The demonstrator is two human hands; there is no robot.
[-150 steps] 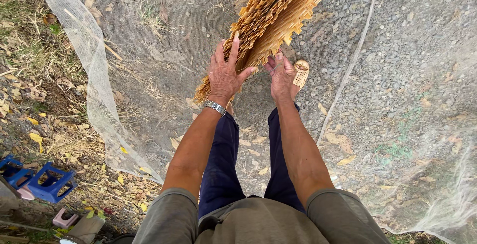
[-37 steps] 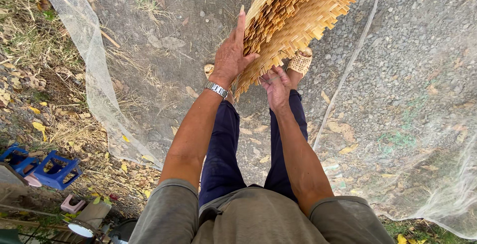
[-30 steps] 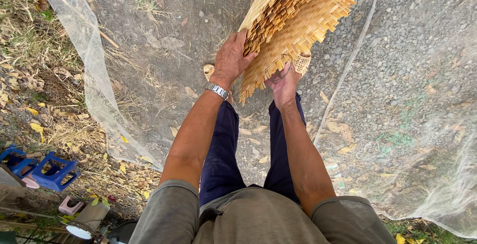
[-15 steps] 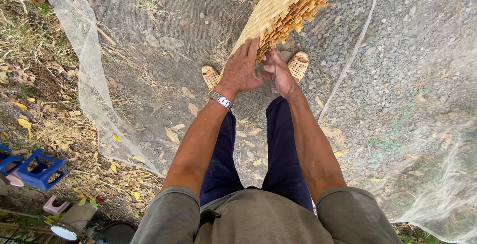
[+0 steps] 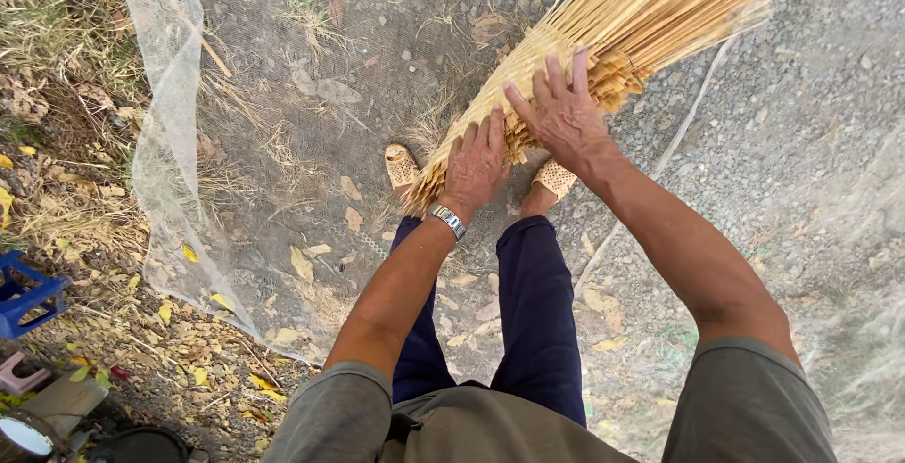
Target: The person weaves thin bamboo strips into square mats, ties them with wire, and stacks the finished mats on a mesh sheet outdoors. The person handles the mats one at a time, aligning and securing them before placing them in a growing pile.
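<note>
Gravel ground (image 5: 801, 142) under fine mesh netting (image 5: 170, 142) lies beneath both hands. Left hand (image 5: 474, 166) grips the lower end of the bamboo stick bundle (image 5: 622, 20). Right hand (image 5: 564, 114), fingers spread wide, presses flat on the bundle just above it.

Bundle of bamboo sticks (image 5: 603, 39) at 1 o'clock, over netting (image 5: 283, 95) on ground; crate (image 5: 24, 293) at 9; possibly a bucket (image 5: 24, 435) at 8.

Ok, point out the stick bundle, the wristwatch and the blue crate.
stick bundle (image 5: 650, 1), head view, mid-length of the sticks.
wristwatch (image 5: 447, 221), head view, band on the wrist.
blue crate (image 5: 24, 295), head view, top rim.
</note>
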